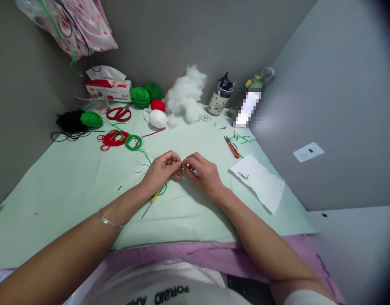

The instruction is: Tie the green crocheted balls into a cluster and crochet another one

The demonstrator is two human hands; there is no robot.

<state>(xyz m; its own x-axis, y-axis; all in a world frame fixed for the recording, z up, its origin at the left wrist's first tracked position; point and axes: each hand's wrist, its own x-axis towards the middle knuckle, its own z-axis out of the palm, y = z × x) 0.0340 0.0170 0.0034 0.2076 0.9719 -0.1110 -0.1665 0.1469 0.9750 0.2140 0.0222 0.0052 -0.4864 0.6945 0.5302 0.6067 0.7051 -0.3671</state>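
Observation:
My left hand (163, 170) and my right hand (204, 173) meet above the middle of the table, fingertips close together. Both are closed in a pinch on green yarn (183, 170), of which only a little shows between the fingers; its exact shape is hidden. A green strand (147, 156) runs from behind my left hand to a green yarn coil (133, 142). Beneath my left wrist lies a crochet hook (155, 196) with a yellow handle and metal shaft, its upper end covered by the hand. Thin white thread (138, 167) curls left of that hand.
Red yarn (114, 139), red scissors (118, 114), several yarn balls (140, 97), white stuffing (188, 95) and a tissue box (108, 90) line the back. To the right are orange snips (232, 147), yarn scraps (242, 137), white paper (261, 182), a pen cup (219, 101) and a pixelated phone-like object (247, 108).

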